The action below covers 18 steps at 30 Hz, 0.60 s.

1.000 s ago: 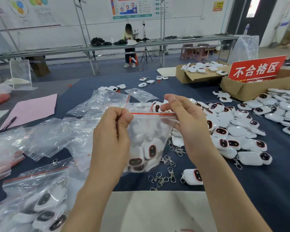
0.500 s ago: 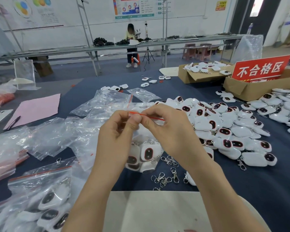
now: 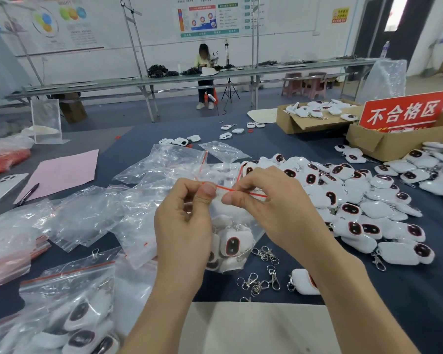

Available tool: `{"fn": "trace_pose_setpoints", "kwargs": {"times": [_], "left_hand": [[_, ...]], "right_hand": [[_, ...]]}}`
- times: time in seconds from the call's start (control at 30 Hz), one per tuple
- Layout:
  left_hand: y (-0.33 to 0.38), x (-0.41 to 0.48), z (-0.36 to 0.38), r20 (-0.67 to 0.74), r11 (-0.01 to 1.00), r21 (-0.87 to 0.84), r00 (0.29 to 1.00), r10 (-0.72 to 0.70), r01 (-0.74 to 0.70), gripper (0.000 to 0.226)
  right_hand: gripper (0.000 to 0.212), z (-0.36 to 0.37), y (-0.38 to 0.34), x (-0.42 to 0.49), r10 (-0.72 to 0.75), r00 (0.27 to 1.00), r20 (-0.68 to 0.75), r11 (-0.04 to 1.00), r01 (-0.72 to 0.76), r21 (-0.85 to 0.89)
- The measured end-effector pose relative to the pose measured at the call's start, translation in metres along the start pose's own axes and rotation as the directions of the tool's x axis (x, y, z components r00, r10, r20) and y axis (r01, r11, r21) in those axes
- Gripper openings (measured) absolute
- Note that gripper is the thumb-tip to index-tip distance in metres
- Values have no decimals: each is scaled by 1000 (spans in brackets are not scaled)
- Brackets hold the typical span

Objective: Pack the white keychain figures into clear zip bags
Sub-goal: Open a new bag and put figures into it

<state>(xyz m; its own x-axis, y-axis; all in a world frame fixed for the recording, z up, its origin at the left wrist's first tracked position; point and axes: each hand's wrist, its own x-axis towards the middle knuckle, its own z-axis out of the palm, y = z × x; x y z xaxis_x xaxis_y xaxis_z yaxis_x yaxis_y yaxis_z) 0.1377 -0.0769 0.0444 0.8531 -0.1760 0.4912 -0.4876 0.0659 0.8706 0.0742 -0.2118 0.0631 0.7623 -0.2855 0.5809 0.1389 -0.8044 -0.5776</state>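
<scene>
Your left hand (image 3: 187,221) and right hand (image 3: 274,208) both pinch the red zip strip (image 3: 224,189) of a clear zip bag (image 3: 237,221) held up before you, with white keychain figures (image 3: 232,245) inside. This looks like the sealing step. Next, press along the strip's right end until it closes fully.

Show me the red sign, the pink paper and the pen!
red sign (image 3: 404,112), head view, middle of its red face.
pink paper (image 3: 62,172), head view, middle of the sheet.
pen (image 3: 27,194), head view, middle of its dark barrel.
</scene>
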Motion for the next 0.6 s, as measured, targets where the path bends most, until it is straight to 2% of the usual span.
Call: {"fn": "trace_pose_setpoints", "kwargs": {"times": [0.13, 0.23, 0.37, 0.5, 0.53, 0.6], "left_hand": [[-1, 4, -3, -59, 998, -57, 998, -19, 15, 25], [-4, 7, -5, -73, 996, -71, 995, -61, 56, 26], [-9, 10, -9, -74, 993, -85, 994, -85, 79, 26], [-11, 12, -9, -84, 990, -107, 991, -103, 94, 25], [-11, 12, -10, -84, 989, -108, 991, -108, 99, 24], [-14, 14, -14, -87, 988, -104, 989, -121, 112, 21]], "right_hand": [[13, -2, 5, 1, 29, 998, 61, 999, -28, -21], [24, 0, 7, 0, 50, 997, 65, 998, -47, -46], [19, 2, 6, -2, 79, 996, 29, 995, -77, -70], [48, 1, 7, -3, 158, 983, -90, 985, -163, -58], [46, 1, 8, -4, 171, 982, -85, 984, -175, -41], [28, 1, 12, -5, 163, 987, -14, 987, -163, -5]]}}
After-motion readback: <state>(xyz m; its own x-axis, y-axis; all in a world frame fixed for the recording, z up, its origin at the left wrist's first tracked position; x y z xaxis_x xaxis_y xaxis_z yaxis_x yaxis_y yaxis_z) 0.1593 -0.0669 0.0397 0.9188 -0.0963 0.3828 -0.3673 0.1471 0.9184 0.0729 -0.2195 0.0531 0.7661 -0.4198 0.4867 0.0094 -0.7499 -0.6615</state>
